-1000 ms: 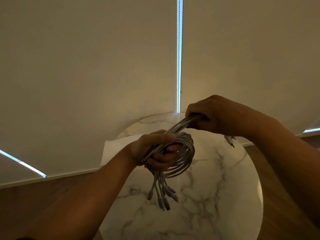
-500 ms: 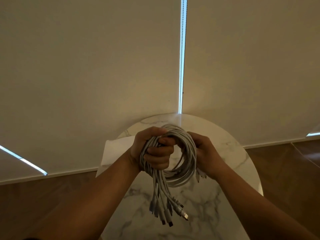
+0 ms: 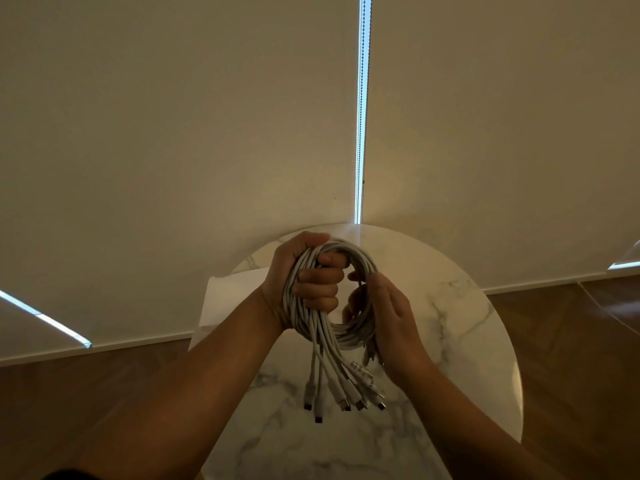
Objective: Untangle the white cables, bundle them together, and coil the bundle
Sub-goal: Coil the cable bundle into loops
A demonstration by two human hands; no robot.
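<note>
Right, state as seen, left to right. White sheet (image 3: 228, 299) lies on the far-left part of the round marble bench (image 3: 460, 327), partly behind the left forearm. Nothing else on the bench that I can make out.

Left hand (image 3: 308, 278) is fisted tight around the left side of the cable coil (image 3: 349, 327), fingers wrapped through the loop's opening, thumb over the top. It carries the whole weight. Coil is held in the air above the bench, not touching it.

Connector ends (image 3: 346, 396) hang loose below the fist, a fan of plugs pointing down toward the bench. A second, smaller cluster of ends shows at the lower right of the coil, just beside the right palm.

Right hand (image 3: 388, 317) is half open, palm cupped against the coil's right edge, fingertips reaching into the loop. It touches the strands but I can't tell whether it actually pinches any of them.

Key relation: the loop's plane roughly faces the camera and the loose tails run downward. Coil sits between the hands, left one anchoring, right one free and touching the loop's open side. So my read is the right hand does any next tucking or wrapping of the tails while the left stays clamped. Task looks nearly finished: cables bundled and coiled, only the ends left unsecured.

Writing: some marks on one plug, too small to read. No brand visible.
</note>
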